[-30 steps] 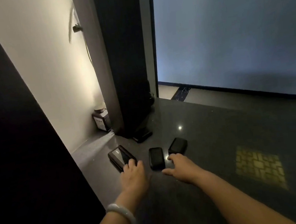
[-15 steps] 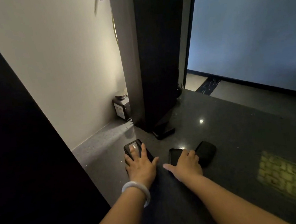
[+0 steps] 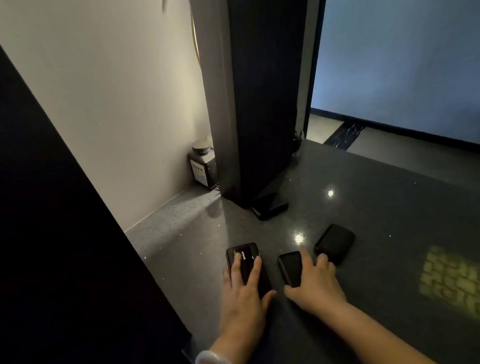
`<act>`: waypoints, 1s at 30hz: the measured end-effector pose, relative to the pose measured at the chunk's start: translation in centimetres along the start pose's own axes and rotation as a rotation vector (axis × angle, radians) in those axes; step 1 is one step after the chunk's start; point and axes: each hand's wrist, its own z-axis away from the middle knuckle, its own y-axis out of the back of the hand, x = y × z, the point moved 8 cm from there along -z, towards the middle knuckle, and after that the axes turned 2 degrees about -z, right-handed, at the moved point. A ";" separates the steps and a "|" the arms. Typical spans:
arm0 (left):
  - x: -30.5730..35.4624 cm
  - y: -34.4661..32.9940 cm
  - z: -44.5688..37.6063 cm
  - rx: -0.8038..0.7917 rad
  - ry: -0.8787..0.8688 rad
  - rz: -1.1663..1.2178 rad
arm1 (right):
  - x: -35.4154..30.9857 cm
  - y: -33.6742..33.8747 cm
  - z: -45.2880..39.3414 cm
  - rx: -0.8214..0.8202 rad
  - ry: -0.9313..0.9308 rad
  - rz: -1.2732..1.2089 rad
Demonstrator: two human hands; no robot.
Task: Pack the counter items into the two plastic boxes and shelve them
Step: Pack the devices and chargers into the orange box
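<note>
Two hands have closed in since a second ago: the left hand [image 3: 243, 295] now lies on the left power bank [image 3: 246, 265], fingers spread flat along it, while the right hand [image 3: 314, 285] curls its fingers over the middle power bank [image 3: 289, 267]; the third power bank [image 3: 334, 243] sits just beyond those fingertips on the surface [image 3: 384, 211]. Pickup looks imminent; no boxes are in view.

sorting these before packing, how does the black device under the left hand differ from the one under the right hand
The left device has a glossy face with white lettering; the middle device looks matte and plain. The left hand lies flat along the left device; the right hand covers only the middle device's near right edge. Both are dark, rounded, flat on the counter.
</note>
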 end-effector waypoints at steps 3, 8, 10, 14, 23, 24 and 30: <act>1.1 -0.6 2.2 -0.055 -0.079 -0.023 | 1.6 -0.1 1.9 0.001 -0.027 -0.012; 1.9 -0.2 1.8 -0.082 0.018 -0.040 | 2.5 0.7 3.6 0.056 -0.107 -0.048; 2.2 -0.1 1.2 -0.101 0.041 -0.034 | 2.9 1.1 3.9 0.070 -0.142 -0.053; 2.1 -0.2 0.5 -0.156 0.160 -0.003 | 4.2 1.4 4.7 0.098 -0.178 -0.071; 4.8 -0.6 1.0 -0.076 0.187 -0.047 | 6.9 1.8 8.0 0.200 -0.252 -0.148; 5.2 -0.9 1.2 -0.076 0.172 -0.062 | 7.3 1.9 8.4 0.214 -0.263 -0.154; 9.0 -3.1 3.2 -0.123 0.030 -0.101 | 12.1 2.9 12.3 0.293 -0.377 -0.276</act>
